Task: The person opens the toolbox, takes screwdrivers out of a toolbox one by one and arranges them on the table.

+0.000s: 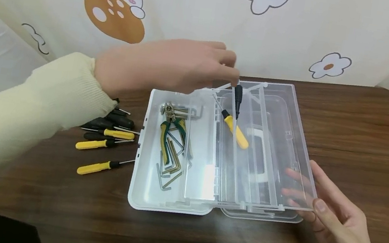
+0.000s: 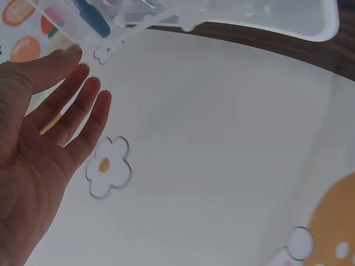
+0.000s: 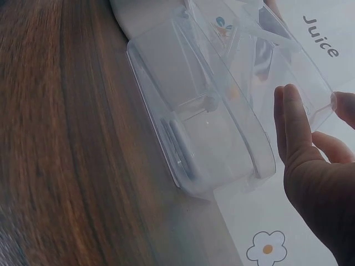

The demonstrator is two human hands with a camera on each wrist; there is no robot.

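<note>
A clear divided tray (image 1: 277, 151) lies slanted across a white storage box (image 1: 144, 198) and its opened lid (image 1: 259, 217). My right hand (image 1: 339, 221) pinches the tray's near right corner, thumb on top and fingers below. Over the tray's far edge is my left hand (image 1: 188, 65); in the left wrist view its fingers (image 2: 83, 116) are loosely extended with nothing between them. Just below its fingertips in the head view, a black-handled screwdriver (image 1: 238, 98) lies in the tray. A yellow-handled screwdriver (image 1: 239, 135) lies there too.
Pliers (image 1: 165, 138) with green-yellow handles and several hex keys (image 1: 172, 162) lie in the white box. To its left on the wooden table (image 1: 89, 207) lie several screwdrivers (image 1: 95, 167) with yellow or black handles. A patterned sheet (image 1: 196, 11) stands behind.
</note>
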